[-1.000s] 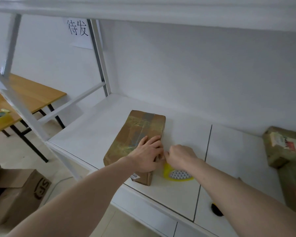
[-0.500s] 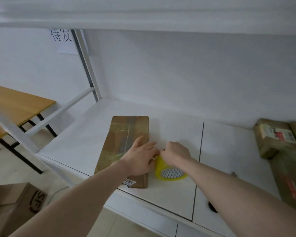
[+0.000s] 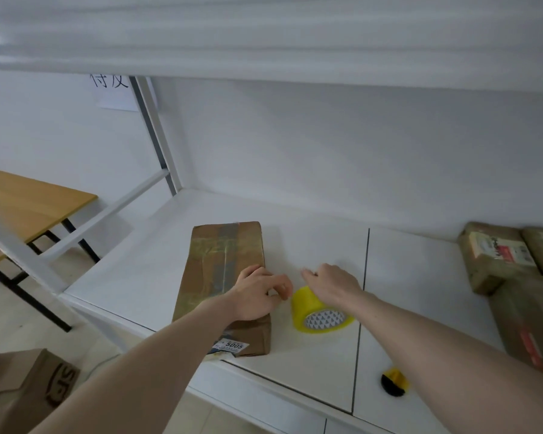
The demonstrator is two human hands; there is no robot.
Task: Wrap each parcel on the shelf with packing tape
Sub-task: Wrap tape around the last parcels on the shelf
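Left hand flat on the parcel, fingertips pinched, seemingly on a tape end; right hand loosely curled over the tape roll. Best to press the parcel firm and draw the tape taut.

Soft, even, bright-ish light, no glare. Faint shadows under the hands and beside the tape roll. Upper shelf edge smeared w/ motion blur. Wide-angle bend at edges; wall sign fuzzy.
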